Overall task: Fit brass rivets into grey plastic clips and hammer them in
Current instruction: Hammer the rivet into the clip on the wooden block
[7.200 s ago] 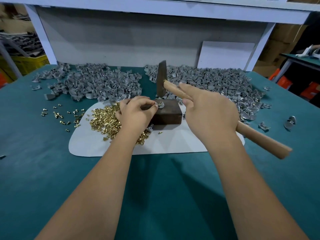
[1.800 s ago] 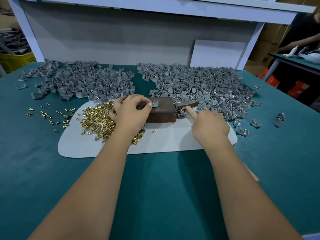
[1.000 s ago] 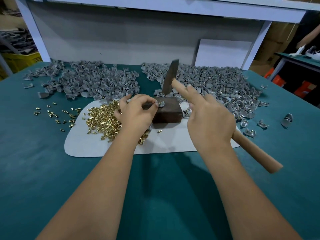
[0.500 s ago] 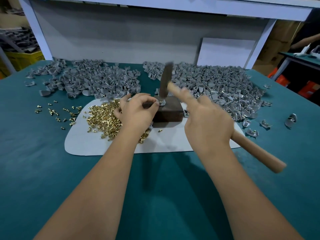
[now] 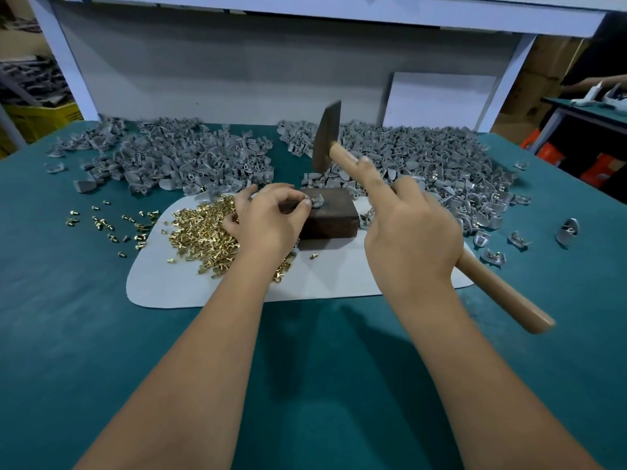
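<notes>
My left hand (image 5: 268,222) pinches a grey plastic clip (image 5: 316,200) with a brass rivet in it on top of a dark block (image 5: 334,218). My right hand (image 5: 412,228) grips the wooden handle of a hammer (image 5: 327,137), forefinger stretched along the shaft. The hammer head hangs raised above the block, behind the clip. A heap of brass rivets (image 5: 200,228) lies on a white mat (image 5: 339,279), partly hidden under my left hand.
Two big piles of grey clips lie at the back, one on the left (image 5: 176,157) and one on the right (image 5: 441,171). Loose rivets (image 5: 105,222) dot the teal table (image 5: 68,334) left of the mat. Several single clips (image 5: 570,228) lie far right.
The hammer head came down toward the block half a second ago and is now lifted again. My left hand has kept its pinch on the clip.
</notes>
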